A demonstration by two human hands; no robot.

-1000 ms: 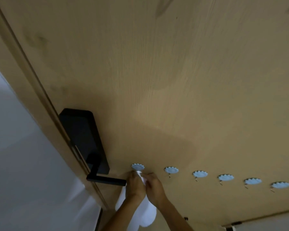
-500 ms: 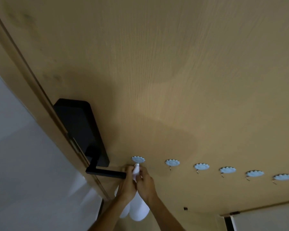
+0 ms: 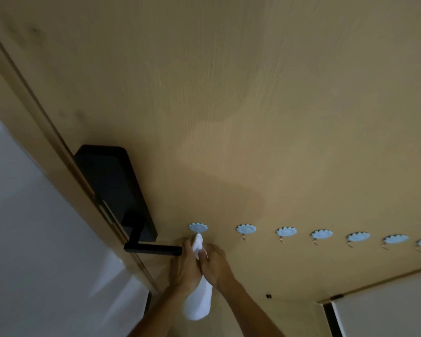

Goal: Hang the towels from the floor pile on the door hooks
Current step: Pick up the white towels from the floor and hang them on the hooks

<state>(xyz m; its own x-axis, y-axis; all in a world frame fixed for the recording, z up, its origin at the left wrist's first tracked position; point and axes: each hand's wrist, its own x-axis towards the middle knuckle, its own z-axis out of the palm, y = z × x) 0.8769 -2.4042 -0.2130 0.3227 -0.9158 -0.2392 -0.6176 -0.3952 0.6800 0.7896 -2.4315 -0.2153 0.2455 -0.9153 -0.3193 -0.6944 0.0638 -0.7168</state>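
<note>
1. Our left hand (image 3: 186, 262), low in the middle of the frame, has its fingers curled round the white towel (image 3: 198, 305).
2. The towel's top touches the first hook (image 3: 198, 228), so we should loop it on fully before letting go.
3. Our right hand (image 3: 214, 262) pinches the towel too.
4. More hooks (image 3: 321, 234) wait to the right.

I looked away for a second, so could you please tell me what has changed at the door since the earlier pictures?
The towel tip has gone up from below the leftmost hook to reach it, and now hangs narrower. Both the left hand and right hand still grip it. The other hooks stay bare; the handle has not turned.
</note>
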